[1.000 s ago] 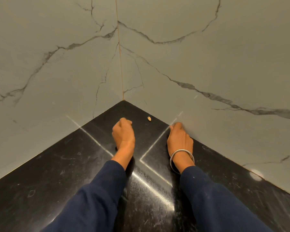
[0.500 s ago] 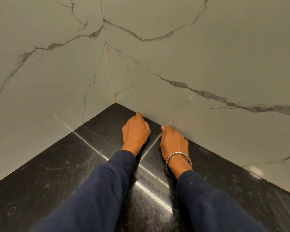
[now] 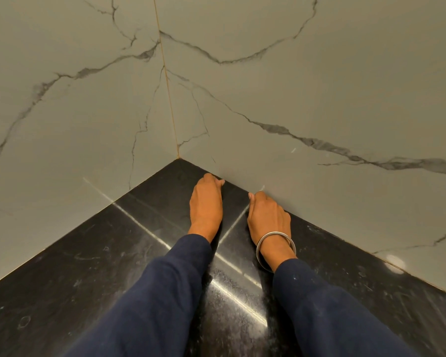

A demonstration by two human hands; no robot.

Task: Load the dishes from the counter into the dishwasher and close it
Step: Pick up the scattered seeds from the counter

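A: Grey marble-veined walls (image 3: 319,86) meet in a corner, and the black polished bench (image 3: 75,279) runs into it. Where are your dishes?

B: None show, nor the dishwasher. Your 2 hands are all that rest on the stone.

A: And how are they set?

B: Your left hand (image 3: 206,206) lies knuckles up, fingers curled under near the wall; whether it pinches anything, you cannot tell. Your right hand (image 3: 268,217), with a metal bangle (image 3: 276,249) at the wrist, has its fingers tucked against the wall too, apparently holding nothing.

A: Handling advice?

B: Likely stiff, breakable, slick crockery. Grip rims firmly, and set each dish down gently on that hard stone.
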